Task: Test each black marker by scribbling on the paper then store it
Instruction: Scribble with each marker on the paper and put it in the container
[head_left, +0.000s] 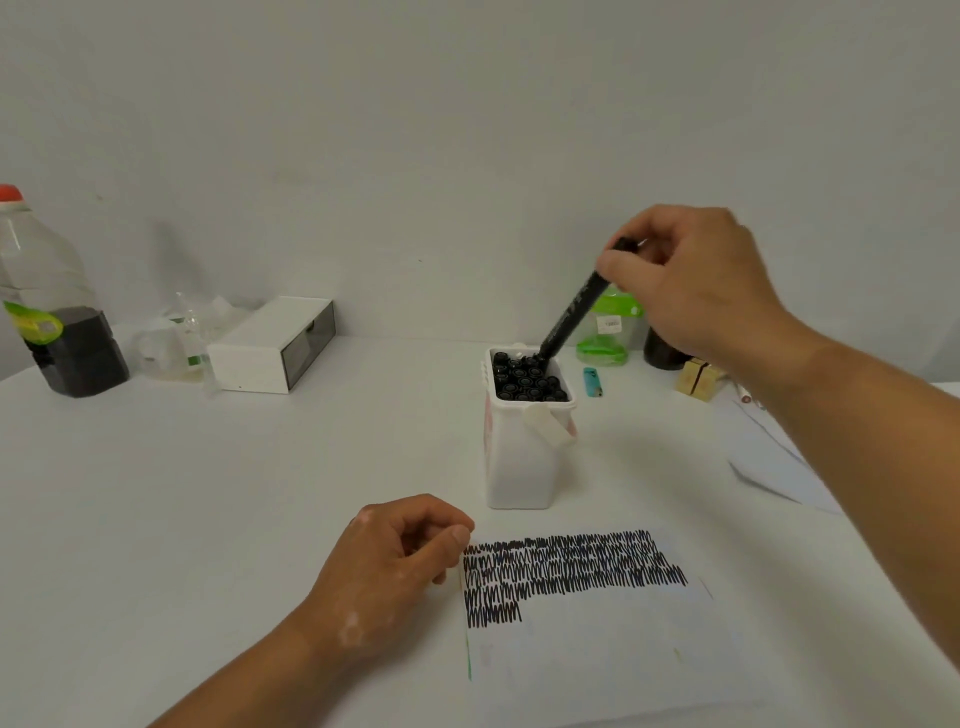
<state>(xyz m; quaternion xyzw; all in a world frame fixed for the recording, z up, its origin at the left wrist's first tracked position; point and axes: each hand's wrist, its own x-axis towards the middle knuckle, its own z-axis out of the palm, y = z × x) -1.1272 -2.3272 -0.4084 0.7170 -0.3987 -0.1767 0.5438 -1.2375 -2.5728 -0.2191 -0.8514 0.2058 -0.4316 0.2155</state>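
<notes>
Your right hand, upper right of frame, has its fingers clamped near the top of a slim black marker. The marker is tilted, with its lower end in the back corner of the white tub, centre frame, which is packed with black caps. Your left hand, lower centre, is loosely curled and holds nothing, beside the scribbled paper.

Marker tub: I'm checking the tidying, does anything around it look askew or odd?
Only the marker in the right hand: it leans, its lower end in the back corner of the tub among upright markers, not yet seated. Nothing looks spilled or damaged.
</notes>
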